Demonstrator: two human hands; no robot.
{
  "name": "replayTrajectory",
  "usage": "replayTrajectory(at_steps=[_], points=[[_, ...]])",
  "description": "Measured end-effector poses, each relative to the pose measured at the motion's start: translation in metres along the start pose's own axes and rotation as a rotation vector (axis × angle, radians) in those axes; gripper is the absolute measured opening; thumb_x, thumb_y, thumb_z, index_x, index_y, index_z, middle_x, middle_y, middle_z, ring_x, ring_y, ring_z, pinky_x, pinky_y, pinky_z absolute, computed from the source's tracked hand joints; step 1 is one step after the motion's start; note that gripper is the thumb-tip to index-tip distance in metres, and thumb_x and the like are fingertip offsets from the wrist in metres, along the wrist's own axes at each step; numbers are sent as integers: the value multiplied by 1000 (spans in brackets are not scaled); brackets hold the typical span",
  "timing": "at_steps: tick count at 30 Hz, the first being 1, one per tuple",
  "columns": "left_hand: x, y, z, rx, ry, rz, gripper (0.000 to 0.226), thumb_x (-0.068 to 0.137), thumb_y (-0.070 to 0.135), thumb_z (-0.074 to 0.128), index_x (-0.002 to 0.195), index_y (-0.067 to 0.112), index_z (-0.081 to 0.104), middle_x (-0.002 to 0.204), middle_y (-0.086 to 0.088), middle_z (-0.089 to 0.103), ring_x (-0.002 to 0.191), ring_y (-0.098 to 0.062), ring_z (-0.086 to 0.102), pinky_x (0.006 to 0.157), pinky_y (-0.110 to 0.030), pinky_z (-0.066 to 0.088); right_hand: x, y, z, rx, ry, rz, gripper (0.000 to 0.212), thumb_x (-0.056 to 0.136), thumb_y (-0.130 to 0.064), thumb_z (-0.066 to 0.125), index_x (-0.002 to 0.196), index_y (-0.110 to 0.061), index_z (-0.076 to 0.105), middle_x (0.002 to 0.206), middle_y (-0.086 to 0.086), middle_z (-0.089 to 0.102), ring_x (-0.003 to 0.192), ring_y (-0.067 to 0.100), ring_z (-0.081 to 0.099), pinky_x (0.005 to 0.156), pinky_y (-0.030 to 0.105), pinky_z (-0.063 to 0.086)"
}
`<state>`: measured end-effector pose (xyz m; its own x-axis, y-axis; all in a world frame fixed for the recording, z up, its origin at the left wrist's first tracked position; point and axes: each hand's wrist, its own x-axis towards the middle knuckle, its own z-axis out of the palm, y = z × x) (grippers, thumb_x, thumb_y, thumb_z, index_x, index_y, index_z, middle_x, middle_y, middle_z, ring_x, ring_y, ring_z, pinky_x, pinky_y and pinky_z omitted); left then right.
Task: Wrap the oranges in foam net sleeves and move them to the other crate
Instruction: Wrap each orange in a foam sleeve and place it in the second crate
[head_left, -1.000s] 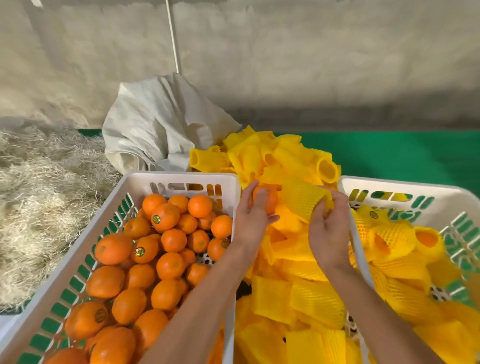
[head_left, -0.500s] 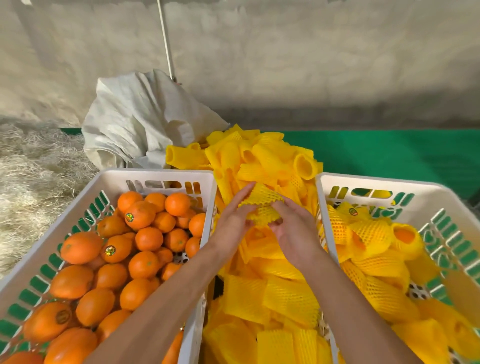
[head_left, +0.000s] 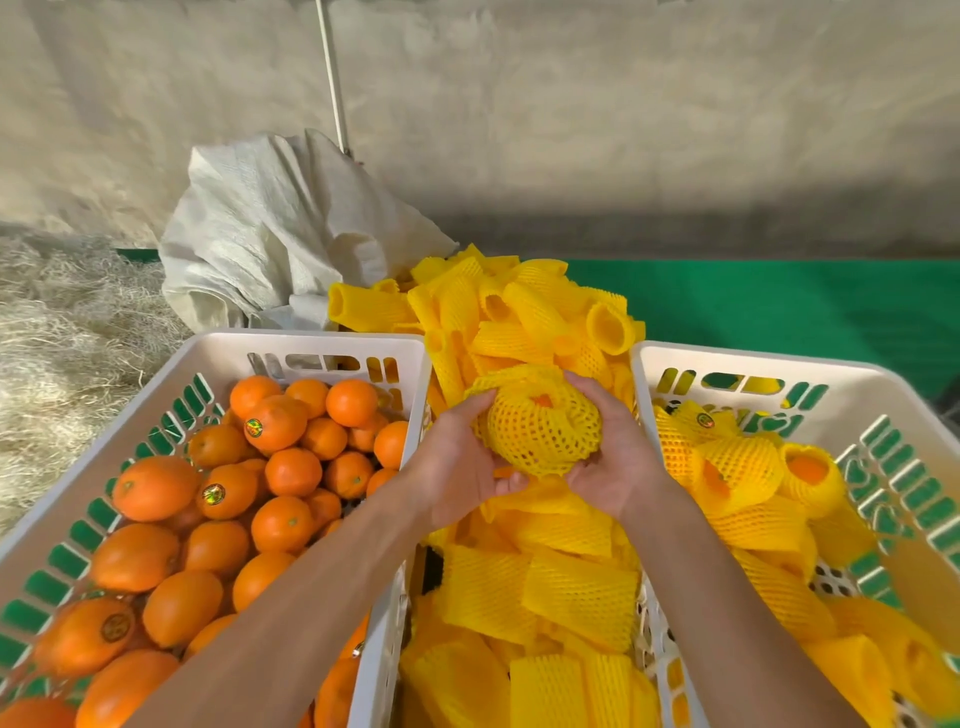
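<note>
Between the two crates I hold an orange wrapped in a yellow foam net sleeve (head_left: 540, 423); a spot of orange peel shows at its top opening. My left hand (head_left: 457, 462) cups it from the left and below, and my right hand (head_left: 615, 457) grips it from the right. The left white crate (head_left: 311, 345) holds several bare oranges (head_left: 283, 470). The right white crate (head_left: 779, 366) holds several sleeved oranges (head_left: 748, 467).
A heap of loose yellow foam sleeves (head_left: 524, 312) fills the gap between the crates, both beyond and below my hands. A crumpled white sack (head_left: 280, 228) lies behind the left crate, straw (head_left: 67, 332) at the far left, green matting (head_left: 779, 306) at the back right.
The sleeve, first held beside the bare orange, has been pulled over it. Both hands dropped slightly and now cup the wrapped fruit.
</note>
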<state>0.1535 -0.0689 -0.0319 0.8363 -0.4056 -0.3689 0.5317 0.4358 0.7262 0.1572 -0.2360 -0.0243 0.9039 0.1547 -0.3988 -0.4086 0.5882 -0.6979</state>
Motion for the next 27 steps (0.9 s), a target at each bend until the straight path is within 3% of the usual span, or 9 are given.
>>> replayTrajectory(at_steps=[4,7,9,11,13,15,19,23,27], points=[[-4,3,-1,-29,-83,-25,45,103,46,48,138,19,58,126,-9,68,93,-23,69,63,-32,56,7,8,2,-174,95,-94,36,96,-43,64,126,-23,67,122,8,73,113,27,68,96,44,56],[-4,3,0,26,-49,90,45,102,45,55,143,26,57,140,-3,66,111,-22,67,77,-30,59,4,13,9,-421,206,-315,26,100,-55,51,114,-37,63,120,-2,71,101,14,70,72,28,59],[-2,4,0,69,33,195,51,98,43,61,144,23,55,135,0,69,109,-19,67,78,-28,57,0,15,10,-479,156,-443,33,99,-63,45,119,-41,60,125,-7,68,107,12,70,76,26,60],[-2,3,-3,75,122,267,76,91,39,70,155,12,40,120,-1,73,90,-15,67,74,-29,55,-4,20,11,-574,72,-532,50,91,-71,53,132,-43,55,129,-20,65,116,5,65,88,25,58],[-1,0,-6,64,165,303,93,87,36,76,161,8,27,107,1,74,76,-12,63,77,-32,55,-8,25,14,-734,45,-602,67,79,-74,67,137,-47,46,121,-42,58,114,-15,57,85,9,52],[1,-1,-6,93,136,320,81,92,38,72,157,5,37,109,0,75,84,-14,67,87,-34,57,-9,27,14,-855,89,-676,76,76,-70,74,140,-47,40,116,-53,51,110,-25,50,80,0,45],[3,-1,-6,9,89,283,59,91,48,66,135,8,60,127,-10,72,111,-26,73,90,-39,61,-9,7,3,-941,374,-897,78,80,-65,75,146,-36,43,142,-15,53,128,9,51,97,28,51],[3,1,-8,76,147,256,47,101,45,58,134,12,60,130,-7,72,114,-27,71,90,-44,60,-11,-31,-33,-1194,821,-1250,66,86,-46,77,142,-22,49,140,4,51,123,25,47,94,31,42],[-1,1,-3,127,202,252,41,103,37,57,135,12,60,131,-7,70,116,-29,68,90,-45,58,-6,-36,-76,-1557,936,-904,66,91,-20,71,151,-16,42,156,15,36,137,40,34,107,51,38]])
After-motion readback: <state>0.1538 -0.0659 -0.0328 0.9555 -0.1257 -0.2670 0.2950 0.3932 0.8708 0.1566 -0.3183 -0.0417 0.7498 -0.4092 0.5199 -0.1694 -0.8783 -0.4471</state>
